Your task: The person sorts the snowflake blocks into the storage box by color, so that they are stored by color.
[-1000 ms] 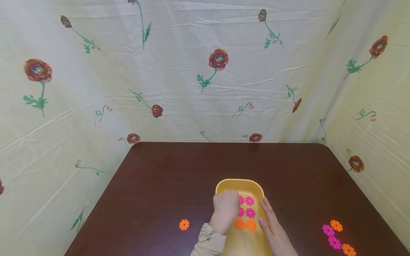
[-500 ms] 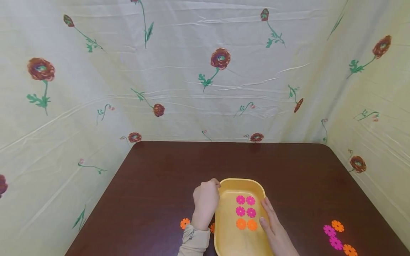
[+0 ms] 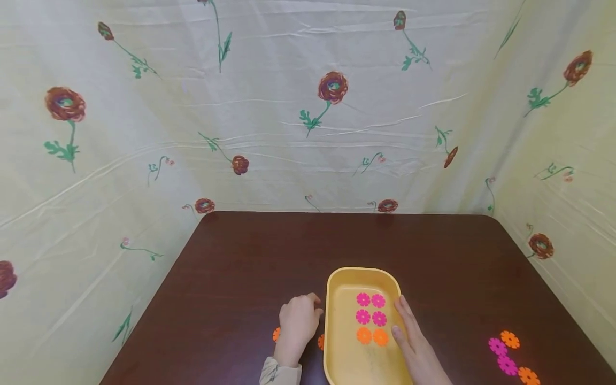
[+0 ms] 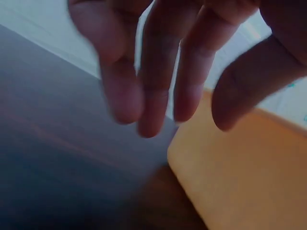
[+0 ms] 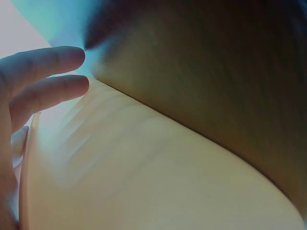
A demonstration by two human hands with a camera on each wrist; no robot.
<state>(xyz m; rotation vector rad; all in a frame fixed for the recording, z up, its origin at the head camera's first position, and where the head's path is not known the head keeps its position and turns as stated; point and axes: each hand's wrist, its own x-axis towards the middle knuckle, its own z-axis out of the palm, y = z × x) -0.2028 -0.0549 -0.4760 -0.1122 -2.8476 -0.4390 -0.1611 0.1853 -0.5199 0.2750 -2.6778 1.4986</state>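
Your left hand [image 3: 297,323] has come out of the yellow tray [image 3: 338,347] and hovers just outside its wall — fingers loosely curled, holding nothing. Your right hand [image 3: 413,342] lies flat against the opposite rim. Six flower discs [image 3: 371,317] sit between your hands — placement looks done.

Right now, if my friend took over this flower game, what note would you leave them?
Left grip: empty, fingers loosely curled, over the dark wooden table beside the yellow plastic tray.
Right grip: flat against the tray's right wall.
Done: four pink flower discs and two orange flower discs lie in rows in the tray.
Left: two orange discs by the left grip, four mixed discs far right.
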